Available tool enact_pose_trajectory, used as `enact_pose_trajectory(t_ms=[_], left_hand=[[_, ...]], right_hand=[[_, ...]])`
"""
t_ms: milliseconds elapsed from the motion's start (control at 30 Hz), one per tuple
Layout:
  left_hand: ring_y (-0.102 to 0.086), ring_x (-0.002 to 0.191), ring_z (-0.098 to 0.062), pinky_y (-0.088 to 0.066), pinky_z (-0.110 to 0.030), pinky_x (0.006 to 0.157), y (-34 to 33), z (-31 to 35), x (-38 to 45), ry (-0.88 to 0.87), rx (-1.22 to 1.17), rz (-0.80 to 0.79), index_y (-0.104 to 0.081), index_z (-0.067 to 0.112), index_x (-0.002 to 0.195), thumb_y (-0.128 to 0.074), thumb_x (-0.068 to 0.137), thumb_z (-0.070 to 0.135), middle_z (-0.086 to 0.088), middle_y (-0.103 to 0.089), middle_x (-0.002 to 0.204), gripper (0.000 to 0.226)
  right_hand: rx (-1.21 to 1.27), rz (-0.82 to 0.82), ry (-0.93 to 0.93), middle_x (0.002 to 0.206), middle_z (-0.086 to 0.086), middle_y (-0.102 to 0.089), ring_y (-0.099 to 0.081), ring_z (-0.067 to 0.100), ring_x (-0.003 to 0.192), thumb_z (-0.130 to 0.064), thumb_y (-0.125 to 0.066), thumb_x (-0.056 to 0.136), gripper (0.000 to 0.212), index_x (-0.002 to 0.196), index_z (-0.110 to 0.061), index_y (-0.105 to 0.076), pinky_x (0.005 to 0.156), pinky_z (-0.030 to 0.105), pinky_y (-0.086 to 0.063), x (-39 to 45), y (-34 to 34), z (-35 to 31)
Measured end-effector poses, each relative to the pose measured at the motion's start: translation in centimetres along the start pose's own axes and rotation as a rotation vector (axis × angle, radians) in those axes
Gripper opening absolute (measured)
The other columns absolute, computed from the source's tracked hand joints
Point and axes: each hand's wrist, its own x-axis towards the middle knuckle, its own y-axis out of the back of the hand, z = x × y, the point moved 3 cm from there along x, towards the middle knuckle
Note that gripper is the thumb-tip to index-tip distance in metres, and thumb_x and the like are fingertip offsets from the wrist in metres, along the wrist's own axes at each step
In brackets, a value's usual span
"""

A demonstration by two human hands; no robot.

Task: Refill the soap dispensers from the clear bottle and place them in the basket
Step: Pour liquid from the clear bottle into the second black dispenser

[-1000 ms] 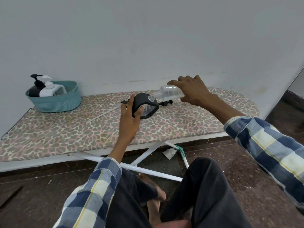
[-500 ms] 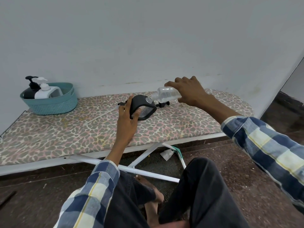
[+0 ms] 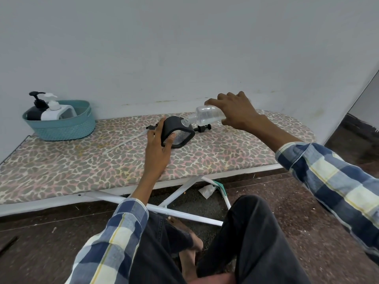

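Surface: a low ironing board point(image 3: 61, 167) with a leopard-print cover is set on the floor against a plain grey wall.
Left hand point(image 3: 159, 148): curled around the near-left side of a black dispenser point(image 3: 177, 131), with the thumb pressed on its front face; the dispenser is held tilted on the board near the middle.
Right hand point(image 3: 235, 111): wrapped from above around a clear bottle point(image 3: 207, 115), which is held nearly horizontal, its neck pointed left and met with the top opening of the black dispenser.
Pump head point(image 3: 202, 128): a black pump part is seen lying on the board just behind the dispenser, a pale tube point(image 3: 125, 143) stretched out to its left.
Basket point(image 3: 61, 128): a teal basket is placed at the far left of the board; a black pump bottle point(image 3: 34, 111) and a white pump bottle point(image 3: 55, 111) are held inside it.
Sleeves: blue, white and yellow check is worn on both arms.
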Motion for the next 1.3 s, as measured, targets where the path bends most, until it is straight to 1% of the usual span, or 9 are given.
enact_pose_trajectory(t_ms=[300, 433, 567, 767, 900, 1033, 1133, 1233, 1300], left_hand=[[-0.052, 0.107, -0.011, -0.041, -0.001, 0.075, 0.1, 0.1, -0.1, 0.001, -0.002, 0.000, -0.025, 0.043, 0.167, -0.047, 0.111, 0.051, -0.009, -0.041, 0.145, 0.060], [-0.052, 0.112, -0.013, -0.043, -0.008, 0.081, 0.1, 0.2, -0.1, 0.029, -0.019, -0.001, -0.027, 0.039, 0.166, -0.048, 0.111, 0.050, -0.010, -0.041, 0.148, 0.060], [-0.052, 0.112, -0.010, -0.039, -0.001, 0.081, 0.2, 0.1, -0.2, 0.040, -0.033, -0.001, -0.028, 0.038, 0.166, -0.048, 0.111, 0.051, -0.007, -0.041, 0.147, 0.060], [-0.052, 0.115, -0.010, -0.040, 0.000, 0.080, 0.2, 0.3, -0.2, 0.062, -0.031, -0.009, -0.029, 0.034, 0.166, -0.049, 0.110, 0.050, -0.009, -0.040, 0.152, 0.061], [-0.051, 0.119, -0.012, -0.044, -0.013, 0.087, 0.1, 0.2, -0.3, 0.056, -0.018, -0.013, -0.029, 0.035, 0.166, -0.049, 0.110, 0.051, -0.008, -0.040, 0.152, 0.061], [-0.051, 0.119, -0.010, -0.048, -0.018, 0.090, 0.2, 0.3, -0.3, 0.057, -0.019, -0.005, -0.029, 0.034, 0.166, -0.050, 0.111, 0.049, -0.008, -0.040, 0.152, 0.061], [-0.054, 0.124, -0.018, -0.052, -0.026, 0.093, 0.1, 0.1, -0.3, 0.066, -0.026, -0.010, -0.029, 0.033, 0.166, -0.050, 0.111, 0.048, -0.010, -0.039, 0.154, 0.061], [-0.057, 0.129, -0.028, -0.059, -0.038, 0.096, 0.1, 0.0, -0.1, 0.062, -0.018, -0.016, -0.028, 0.034, 0.166, -0.050, 0.111, 0.046, -0.013, -0.038, 0.155, 0.061], [-0.057, 0.128, -0.028, -0.059, -0.039, 0.096, 0.1, -0.1, -0.2, 0.069, -0.013, -0.024, -0.028, 0.033, 0.166, -0.050, 0.111, 0.045, -0.013, -0.038, 0.155, 0.060]], right_hand=[[0.001, -0.008, -0.007, 0.130, 0.004, -0.062, -0.061, 0.030, 0.115, -0.020, -0.084, 0.087, 0.081, 0.155, -0.038, -0.044, 0.098, 0.048, -0.042, 0.1, 0.1, 0.0], [0.002, -0.018, -0.011, 0.132, 0.004, -0.062, -0.061, 0.030, 0.117, -0.021, -0.084, 0.088, 0.081, 0.156, -0.038, -0.043, 0.100, 0.049, -0.041, 0.1, 0.2, -0.1], [0.003, -0.023, -0.011, 0.131, 0.004, -0.062, -0.061, 0.030, 0.117, -0.020, -0.084, 0.088, 0.081, 0.156, -0.038, -0.043, 0.100, 0.048, -0.041, 0.2, 0.3, -0.2], [0.002, -0.030, -0.016, 0.131, 0.004, -0.062, -0.061, 0.030, 0.117, -0.020, -0.084, 0.089, 0.081, 0.156, -0.038, -0.043, 0.100, 0.048, -0.041, 0.2, 0.4, -0.1], [-0.014, -0.032, -0.012, 0.132, 0.004, -0.062, -0.061, 0.029, 0.117, -0.020, -0.082, 0.089, 0.081, 0.156, -0.039, -0.042, 0.099, 0.048, -0.042, 0.2, 0.5, -0.2], [-0.021, -0.045, -0.012, 0.133, 0.004, -0.062, -0.061, 0.029, 0.118, -0.020, -0.082, 0.089, 0.081, 0.157, -0.039, -0.042, 0.100, 0.048, -0.042, 0.3, 0.7, -0.3], [-0.015, -0.063, -0.003, 0.134, 0.004, -0.062, -0.061, 0.030, 0.119, -0.021, -0.083, 0.089, 0.082, 0.157, -0.038, -0.042, 0.101, 0.048, -0.042, 0.4, 0.9, -0.3], [-0.029, -0.070, 0.002, 0.135, 0.003, -0.062, -0.061, 0.029, 0.120, -0.021, -0.082, 0.089, 0.082, 0.158, -0.039, -0.041, 0.101, 0.048, -0.042, 0.7, 1.2, -0.4], [-0.029, -0.078, 0.012, 0.135, 0.003, -0.062, -0.061, 0.029, 0.120, -0.021, -0.082, 0.089, 0.082, 0.158, -0.039, -0.041, 0.100, 0.047, -0.042, 0.7, 1.1, -0.3]])
